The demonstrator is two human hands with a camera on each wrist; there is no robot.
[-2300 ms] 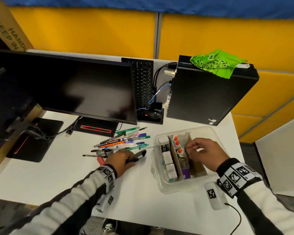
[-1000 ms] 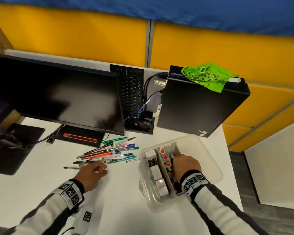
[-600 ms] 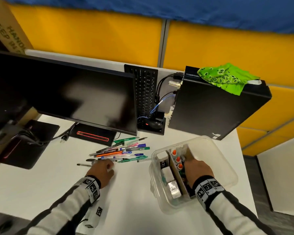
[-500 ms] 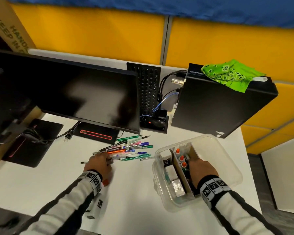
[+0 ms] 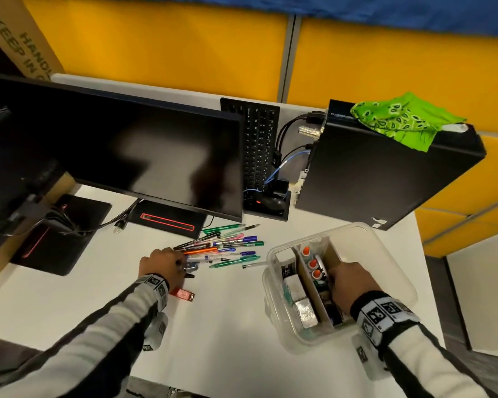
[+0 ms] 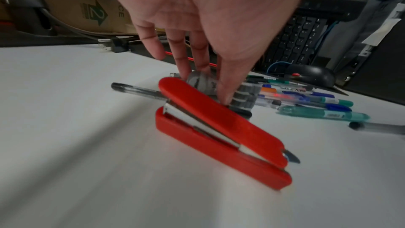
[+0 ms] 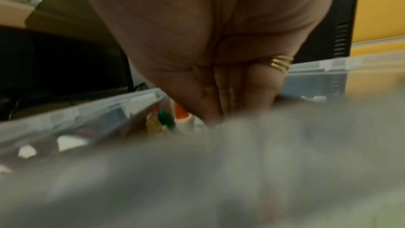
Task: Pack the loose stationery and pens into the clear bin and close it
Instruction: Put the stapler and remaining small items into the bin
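Her left hand [image 5: 163, 264] reaches down into the pile of pens [image 5: 227, 248] on the desk [image 5: 227, 326], fingers pinching a grey-gripped pen [image 6: 244, 96] just behind the red stapler [image 6: 219, 131]. The right hand [image 5: 350, 281] is down inside the open clear bin [image 5: 394, 254] among the glue bottles [image 5: 312, 264]; I cannot tell its grip.

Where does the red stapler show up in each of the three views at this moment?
Head: the red stapler lies on the white desk, mostly hidden beside the left wrist, nearer the camera than the pens.
Left wrist: it fills the centre, just below the left hand.
Right wrist: not in it.
Shared landmark: the pens, beyond the stapler in both the head and left wrist views.
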